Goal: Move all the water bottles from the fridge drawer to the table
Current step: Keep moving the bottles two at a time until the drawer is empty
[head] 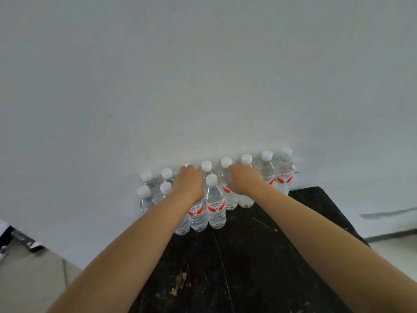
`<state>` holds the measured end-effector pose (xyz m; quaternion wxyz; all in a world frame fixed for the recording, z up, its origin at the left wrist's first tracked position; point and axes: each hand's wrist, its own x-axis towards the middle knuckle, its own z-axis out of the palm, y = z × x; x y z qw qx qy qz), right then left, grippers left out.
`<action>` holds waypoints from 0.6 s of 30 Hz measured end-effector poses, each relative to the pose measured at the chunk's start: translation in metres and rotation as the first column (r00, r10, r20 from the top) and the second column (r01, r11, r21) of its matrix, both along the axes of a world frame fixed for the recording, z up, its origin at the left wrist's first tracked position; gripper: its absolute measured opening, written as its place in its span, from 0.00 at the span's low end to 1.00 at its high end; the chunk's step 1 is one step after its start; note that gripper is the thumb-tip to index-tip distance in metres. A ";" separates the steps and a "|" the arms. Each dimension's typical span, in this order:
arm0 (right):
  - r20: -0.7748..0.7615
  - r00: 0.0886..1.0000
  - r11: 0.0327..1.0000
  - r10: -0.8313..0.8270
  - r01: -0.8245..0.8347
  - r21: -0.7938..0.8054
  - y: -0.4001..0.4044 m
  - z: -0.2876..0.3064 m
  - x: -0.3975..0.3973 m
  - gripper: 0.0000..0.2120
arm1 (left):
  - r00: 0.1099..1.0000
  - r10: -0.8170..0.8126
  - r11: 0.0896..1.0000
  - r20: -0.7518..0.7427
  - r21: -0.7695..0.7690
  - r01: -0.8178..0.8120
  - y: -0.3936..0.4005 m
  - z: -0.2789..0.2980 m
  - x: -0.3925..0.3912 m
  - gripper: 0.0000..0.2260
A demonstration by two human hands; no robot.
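Many water bottles (216,201) stand up in rows at the far edge of the dark bench (259,256), next to the white wall (203,75). Both hands reach into the rows. The left hand (189,181) is curled around a bottle in the near row. The right hand (244,179) is curled around a bottle in the far row.

Clear white-capped water bottles (216,201) upright on table (259,256)
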<state>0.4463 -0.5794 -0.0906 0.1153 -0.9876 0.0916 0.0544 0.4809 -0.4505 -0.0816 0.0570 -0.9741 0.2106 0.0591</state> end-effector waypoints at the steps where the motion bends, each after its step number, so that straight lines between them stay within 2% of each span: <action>1: 0.019 1.000 0.999 -0.018 0.018 -0.029 -0.006 0.012 -0.012 0.19 | 0.999 -0.027 1.000 0.036 -0.001 0.027 -0.005 0.010 -0.010 0.18; 5: 0.103 0.988 0.986 -0.112 0.124 -0.110 -0.038 0.063 -0.081 0.19 | 0.973 -0.168 0.985 0.159 -0.002 0.171 -0.041 0.056 -0.062 0.18; 9: 0.187 0.938 0.933 -0.291 0.322 -0.162 -0.080 0.102 -0.188 0.19 | 0.881 -0.383 0.917 0.279 -0.003 0.400 -0.096 0.088 -0.141 0.16; 13: 0.229 0.830 0.814 -0.508 0.550 -0.187 -0.126 0.126 -0.324 0.18 | 0.693 -0.623 0.762 0.363 0.081 0.642 -0.165 0.108 -0.249 0.14; 18: 0.247 0.618 0.594 -0.747 0.786 -0.171 -0.167 0.145 -0.511 0.18 | 0.489 -0.816 0.541 0.308 0.108 0.834 -0.239 0.126 -0.412 0.14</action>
